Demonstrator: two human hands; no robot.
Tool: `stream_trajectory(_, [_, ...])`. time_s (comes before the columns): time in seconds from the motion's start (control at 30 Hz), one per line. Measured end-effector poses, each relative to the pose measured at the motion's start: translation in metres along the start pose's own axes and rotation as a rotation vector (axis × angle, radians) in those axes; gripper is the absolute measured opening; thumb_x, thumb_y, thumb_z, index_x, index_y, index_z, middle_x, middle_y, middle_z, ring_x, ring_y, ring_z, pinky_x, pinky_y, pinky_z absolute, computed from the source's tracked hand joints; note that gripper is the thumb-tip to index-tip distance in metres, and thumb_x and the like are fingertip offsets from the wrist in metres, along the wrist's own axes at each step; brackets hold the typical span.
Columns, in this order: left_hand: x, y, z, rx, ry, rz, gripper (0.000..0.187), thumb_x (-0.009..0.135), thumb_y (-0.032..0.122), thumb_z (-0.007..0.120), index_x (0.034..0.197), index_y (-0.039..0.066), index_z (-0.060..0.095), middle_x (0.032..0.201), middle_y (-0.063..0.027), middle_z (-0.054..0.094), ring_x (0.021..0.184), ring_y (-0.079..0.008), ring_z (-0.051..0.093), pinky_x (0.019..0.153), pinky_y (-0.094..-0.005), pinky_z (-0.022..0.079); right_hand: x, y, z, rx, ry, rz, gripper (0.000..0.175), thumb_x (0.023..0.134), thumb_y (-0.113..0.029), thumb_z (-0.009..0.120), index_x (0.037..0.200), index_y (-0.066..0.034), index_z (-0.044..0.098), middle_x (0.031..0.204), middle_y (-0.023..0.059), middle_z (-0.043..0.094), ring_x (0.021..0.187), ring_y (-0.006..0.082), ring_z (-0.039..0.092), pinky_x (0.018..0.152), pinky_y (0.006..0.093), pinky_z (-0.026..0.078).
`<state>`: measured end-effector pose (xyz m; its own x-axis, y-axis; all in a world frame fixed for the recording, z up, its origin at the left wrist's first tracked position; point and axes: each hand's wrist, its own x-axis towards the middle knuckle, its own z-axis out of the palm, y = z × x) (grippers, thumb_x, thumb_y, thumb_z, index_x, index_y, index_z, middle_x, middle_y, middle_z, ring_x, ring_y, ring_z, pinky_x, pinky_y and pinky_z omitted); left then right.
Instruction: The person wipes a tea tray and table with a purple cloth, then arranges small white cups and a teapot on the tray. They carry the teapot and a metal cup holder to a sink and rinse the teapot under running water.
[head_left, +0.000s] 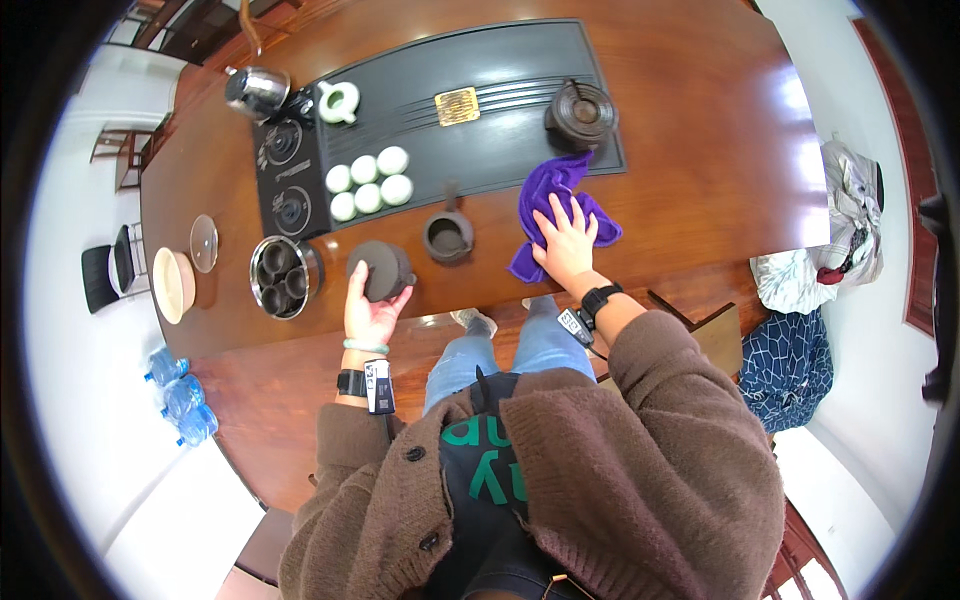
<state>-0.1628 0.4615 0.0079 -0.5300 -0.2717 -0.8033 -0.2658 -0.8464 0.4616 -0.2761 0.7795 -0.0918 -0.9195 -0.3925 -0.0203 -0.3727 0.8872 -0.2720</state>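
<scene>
In my left hand is a round dark clay vessel, held by its side above the near table edge. My right hand lies with fingers spread on a crumpled purple cloth; whether it grips the cloth cannot be told. Between the hands stands a small dark pot with a side handle. A steel bowl holding several dark cups is left of the clay vessel. Just beyond the cloth, a dark ribbed teapot sits on the right end of the black tea tray.
Several pale green cups and a pale green pot occupy the tray's left part. Beside them are a double black cooktop and a steel kettle. A cream bowl and a clear lid rest at the table's left end.
</scene>
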Motion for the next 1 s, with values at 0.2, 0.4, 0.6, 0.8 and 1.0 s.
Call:
stream_trajectory(0.2, [-0.004, 0.029, -0.049, 0.106, -0.117, -0.057, 0.050, 0.088, 0.038, 0.071, 0.130, 0.018, 0.053, 0.129, -0.0069, 0.060, 0.115, -0.0302, 0.057, 0.091, -0.0517, 0.050, 0.039, -0.067, 0.002, -0.058, -0.161, 0.042, 0.062, 0.074, -0.031, 0.078, 0.133, -0.0275, 0.058, 0.156, 0.0050, 0.033, 0.142, 0.0380, 0.028, 0.109, 0.0656, 0.027])
stream_trajectory(0.4, [-0.004, 0.053, -0.081, 0.108, -0.170, -0.114, 0.048, 0.089, 0.033, 0.071, 0.130, 0.018, 0.051, 0.124, -0.0078, 0.062, 0.112, -0.0292, 0.062, 0.084, -0.0509, 0.054, 0.048, -0.099, -0.013, 0.002, -0.178, 0.126, 0.072, 0.074, -0.021, 0.071, 0.142, -0.0301, 0.049, 0.158, 0.0075, 0.029, 0.147, 0.0394, 0.019, 0.110, 0.0719, 0.018])
stream_trajectory(0.6, [-0.012, 0.070, -0.100, 0.140, -0.239, -0.118, 0.046, 0.091, 0.029, 0.069, 0.132, 0.019, 0.050, 0.124, -0.0095, 0.062, 0.110, -0.0296, 0.063, 0.081, -0.0519, 0.057, 0.091, -0.111, -0.020, -0.313, -0.001, -0.455, 0.054, 0.083, -0.008, 0.058, 0.135, -0.0203, 0.054, 0.151, 0.0115, 0.040, 0.143, 0.0358, 0.029, 0.115, 0.0584, 0.022])
stream_trajectory(0.8, [-0.026, 0.080, -0.118, 0.076, -0.235, -0.069, 0.047, 0.092, 0.029, 0.067, 0.134, 0.017, 0.049, 0.126, -0.0098, 0.062, 0.112, -0.0296, 0.063, 0.082, -0.0512, 0.057, 0.137, -0.119, -0.029, -0.585, -0.164, -0.540, 0.024, 0.086, -0.020, 0.057, 0.108, -0.0177, 0.066, 0.115, 0.0098, 0.057, 0.122, 0.0279, 0.050, 0.097, 0.0407, 0.042])
stream_trajectory(1.0, [-0.038, 0.080, -0.137, -0.017, -0.219, 0.010, 0.048, 0.092, 0.028, 0.067, 0.135, 0.014, 0.049, 0.129, -0.0098, 0.059, 0.114, -0.0285, 0.061, 0.085, -0.0526, 0.055, 0.144, -0.136, -0.037, -0.523, -0.486, -0.766, 0.015, 0.088, -0.024, 0.059, 0.096, -0.0136, 0.067, 0.097, 0.0090, 0.066, 0.100, 0.0275, 0.064, 0.082, 0.0417, 0.052])
